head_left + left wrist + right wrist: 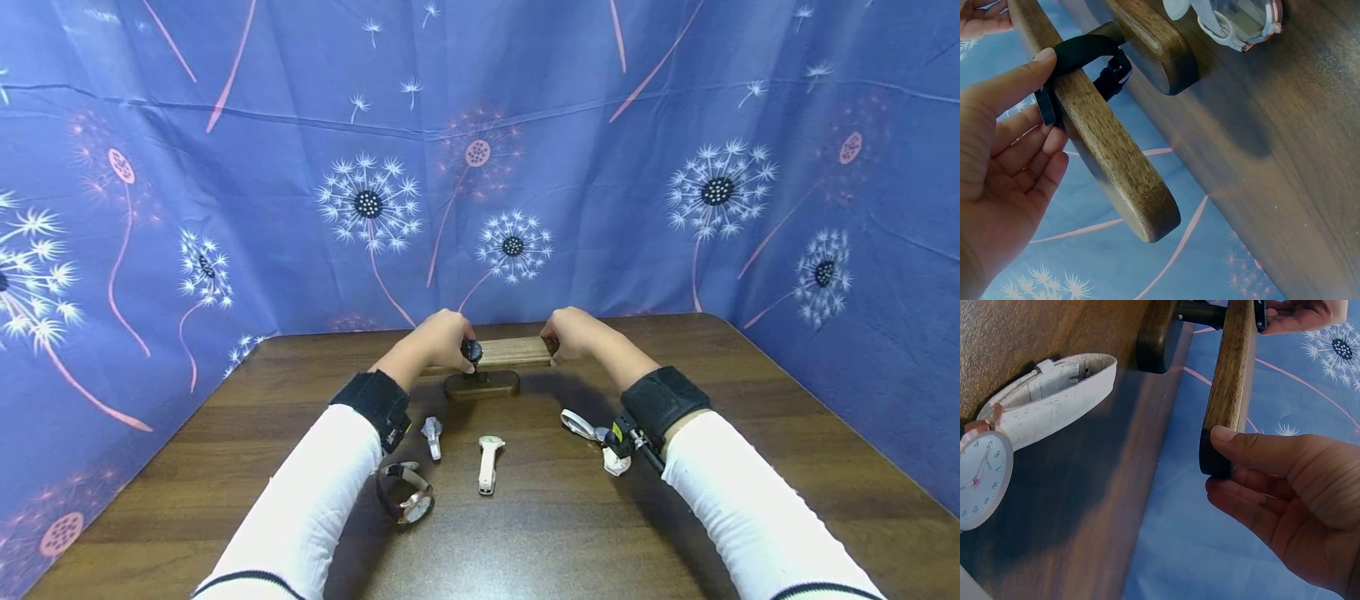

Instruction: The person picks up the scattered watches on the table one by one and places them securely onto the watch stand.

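Note:
A wooden watch stand has a horizontal bar (513,352) on a dark oval base (482,385) at the table's far middle. A black watch (471,350) is wrapped round the bar left of centre. My left hand (448,343) pinches it, the thumb lying on the black strap (1079,53) and the fingers behind the bar (1116,162). My right hand (559,340) grips the bar's right end (1225,406), with its thumb on the end and the fingers (1254,506) curled underneath.
On the brown table (675,517) in front of the stand lie a rose-gold watch with a dark strap (408,497), a white watch (489,462), a small white piece (432,435) and a white-strapped watch (588,429). Blue dandelion cloth walls in the table.

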